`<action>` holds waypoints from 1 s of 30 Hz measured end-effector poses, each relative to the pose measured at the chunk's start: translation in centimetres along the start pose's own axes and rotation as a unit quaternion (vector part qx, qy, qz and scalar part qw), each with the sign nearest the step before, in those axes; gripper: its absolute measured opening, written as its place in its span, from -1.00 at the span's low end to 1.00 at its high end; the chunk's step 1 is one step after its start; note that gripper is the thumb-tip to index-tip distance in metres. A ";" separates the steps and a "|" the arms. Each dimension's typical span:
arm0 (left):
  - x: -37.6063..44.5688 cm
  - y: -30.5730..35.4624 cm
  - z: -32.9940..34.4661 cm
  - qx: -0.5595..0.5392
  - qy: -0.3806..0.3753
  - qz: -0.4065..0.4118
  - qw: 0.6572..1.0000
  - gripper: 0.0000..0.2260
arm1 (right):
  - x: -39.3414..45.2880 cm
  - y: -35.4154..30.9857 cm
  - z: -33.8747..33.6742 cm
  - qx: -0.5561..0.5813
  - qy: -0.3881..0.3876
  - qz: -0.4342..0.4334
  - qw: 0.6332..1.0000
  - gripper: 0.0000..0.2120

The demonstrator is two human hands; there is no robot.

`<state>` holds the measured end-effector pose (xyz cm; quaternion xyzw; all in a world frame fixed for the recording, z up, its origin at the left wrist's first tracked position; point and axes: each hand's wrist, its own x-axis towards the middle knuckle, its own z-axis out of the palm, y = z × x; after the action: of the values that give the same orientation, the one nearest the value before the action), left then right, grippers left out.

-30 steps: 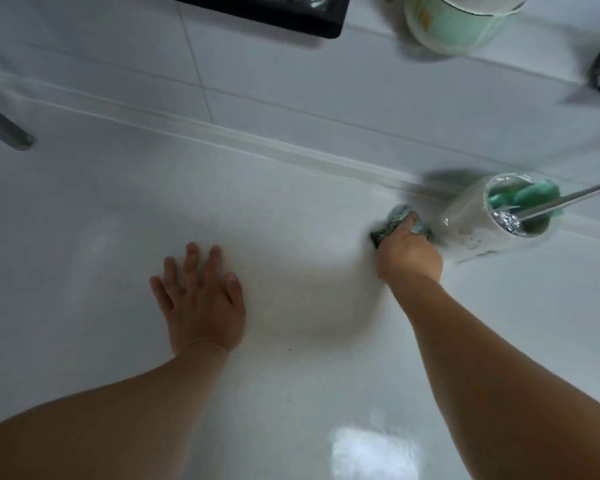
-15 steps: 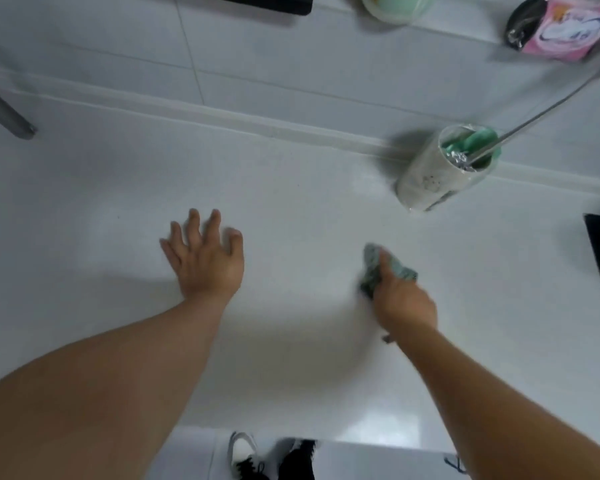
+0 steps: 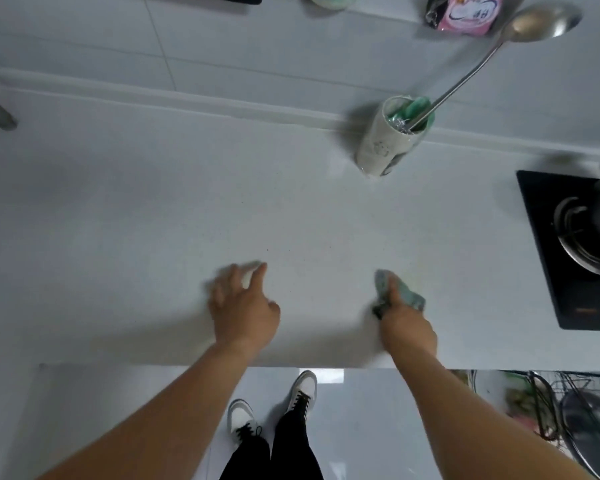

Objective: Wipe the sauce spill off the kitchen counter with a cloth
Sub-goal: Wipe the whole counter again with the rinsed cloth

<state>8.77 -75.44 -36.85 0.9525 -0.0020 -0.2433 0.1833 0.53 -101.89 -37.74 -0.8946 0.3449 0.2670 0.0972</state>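
Right hand (image 3: pixel 407 327) gripped the green cloth (image 3: pixel 400 292), bunched, pressed on the white counter (image 3: pixel 153 220) near its front edge; cloth stuck out past the fingers toward the wall. Left hand (image 3: pixel 245 306) was blurred, fingers spread and relaxed, holding nothing; contact with the counter unclear. Faint yellowish trace on the counter just right of the cloth; no clear sauce elsewhere. Utensil holder (image 3: pixel 390 140) stood at the back by the wall, long spoon (image 3: pixel 499 43) leaning out of it. Black stove (image 3: pixel 575 251) at right, well apart from the cloth.
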 end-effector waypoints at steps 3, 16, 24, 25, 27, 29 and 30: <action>-0.8 2.2 0.0 0.039 -0.135 -0.080 0.987 -0.24 | -2.4 -2.6 2.8 0.067 0.027 0.040 0.997 -0.27; -1.0 3.7 -0.9 0.148 -0.177 -0.051 0.972 -0.03 | -2.0 3.6 2.0 0.132 0.055 0.075 0.987 -0.35; 0.8 4.4 -2.5 0.178 -0.186 -0.064 0.964 -0.28 | -2.7 -5.0 2.4 -0.096 -0.033 -0.316 0.943 -0.29; 1.7 4.7 -3.2 0.166 -0.168 -0.060 0.970 -0.40 | 0.3 -3.7 0.4 -0.136 0.004 -0.317 0.939 -0.47; 4.0 5.6 -4.9 0.133 -0.109 -0.053 0.984 -0.54 | 5.7 -1.5 -3.7 -0.131 0.062 -0.188 0.971 -0.59; 6.3 6.8 -6.1 0.085 -0.074 -0.050 0.992 -0.51 | 8.3 -1.2 -4.6 -0.061 0.083 -0.137 0.985 -0.45; 7.3 7.5 -6.4 0.071 -0.078 -0.057 0.993 -0.46 | 8.2 -1.9 -4.7 -0.049 0.083 -0.111 0.989 -0.44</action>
<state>18.78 -80.93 -32.40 0.9397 0.0210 -0.3262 0.1004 8.81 -106.81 -38.29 -0.9500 0.2369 0.1960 0.0536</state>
